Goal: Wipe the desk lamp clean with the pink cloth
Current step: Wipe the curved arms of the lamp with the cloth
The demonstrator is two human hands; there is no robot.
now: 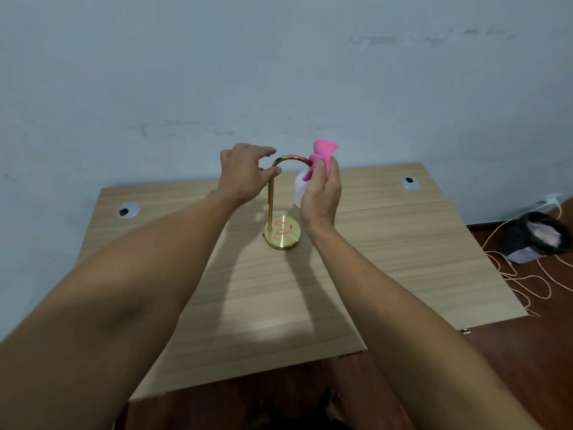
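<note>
- Nearest the camera, two bare forearms reach forward over the pale wood-grain surface (387,243), which carries the lamp near its middle.
- The desk lamp (271,200) stands upright on a round brass base (282,235); red scribbles show on top of the base, not yet wiped off.
- From the base a thin gold stem rises and bends over into an arch (288,158), with a pinkish smear on its crown. The arch ends at a white shade (298,189), mostly hidden behind the right hand.
- The left hand (245,175) hovers at the bend of the stem with fingers spread and relaxed, holding nothing; whether it touches the metal cannot be told.
- The right hand (322,190) is curled around the pink cloth (322,156), pressing it against the arch where that meets the shade; a loose tuft of cloth sticks up above the fingers.
- Handling, as a judgement: the cloth is soft and bunches easily, so a folded pad under the fingertips would rub better than a loose wad. The polished metal looks slippery and the lamp top-heavy on a small base, so steadying the stem low down or the base with the free hand seems wise. The shade may be fragile and is best wiped lightly.
- Farther off, two round cable holes sit near the rear corners of the surface, with a pale blue-grey wall (279,72) behind.
- On the floor at right lie a dark bag (533,237) and loose white cords.
</note>
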